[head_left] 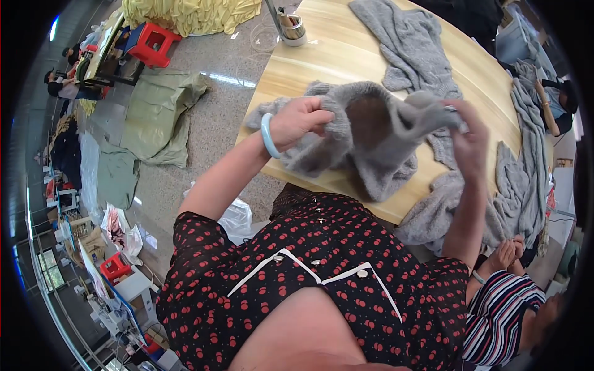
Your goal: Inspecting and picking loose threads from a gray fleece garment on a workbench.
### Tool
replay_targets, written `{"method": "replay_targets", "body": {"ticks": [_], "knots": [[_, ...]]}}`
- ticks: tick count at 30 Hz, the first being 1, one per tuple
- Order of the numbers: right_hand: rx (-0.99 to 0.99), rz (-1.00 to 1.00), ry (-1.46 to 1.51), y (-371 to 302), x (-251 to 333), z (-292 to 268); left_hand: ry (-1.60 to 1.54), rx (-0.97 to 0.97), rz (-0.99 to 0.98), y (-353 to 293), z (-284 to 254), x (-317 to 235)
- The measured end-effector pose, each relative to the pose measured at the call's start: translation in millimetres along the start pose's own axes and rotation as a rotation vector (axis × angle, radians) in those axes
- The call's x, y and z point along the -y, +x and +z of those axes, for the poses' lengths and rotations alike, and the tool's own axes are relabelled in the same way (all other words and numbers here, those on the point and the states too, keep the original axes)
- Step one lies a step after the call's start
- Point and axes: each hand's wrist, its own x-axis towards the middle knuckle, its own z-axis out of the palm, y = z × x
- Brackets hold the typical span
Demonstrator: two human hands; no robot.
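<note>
A fuzzy grey knit garment (371,133) is stretched between my two hands above the wooden table (322,59), its opening spread so the darker inside shows. My left hand (300,122), with a pale blue bangle on the wrist, pinches the garment's edge at the left. On the other side my right hand (468,133) grips a bunched part of the same edge; it is slightly blurred. The lower folds of the garment hang down onto the near edge of the table. Its full shape is hidden by the folds.
Another grey knit piece (411,46) lies at the table's far side, and more grey garments (523,167) are heaped along the right. Co-workers sit at the right, one in a striped garment (504,315). A tool cup (293,32) stands at the far left corner; a red stool (151,44) is beyond.
</note>
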Motion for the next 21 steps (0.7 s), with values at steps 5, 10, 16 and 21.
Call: {"method": "replay_targets", "body": {"ticks": [5,10,16,21], "knots": [[0.347,0.226,0.198,-10,4,64,-0.005,-0.096,0.03,10,22,-5],[0.391,0.231,0.326,-14,1,104,0.025,-0.063,0.09,14,15,9],[0.324,0.198,0.219,-9,10,119,-0.135,0.005,0.101,12,19,14],[0.278,0.194,0.079,-8,9,125,-0.241,-0.039,0.117,19,26,25]]}}
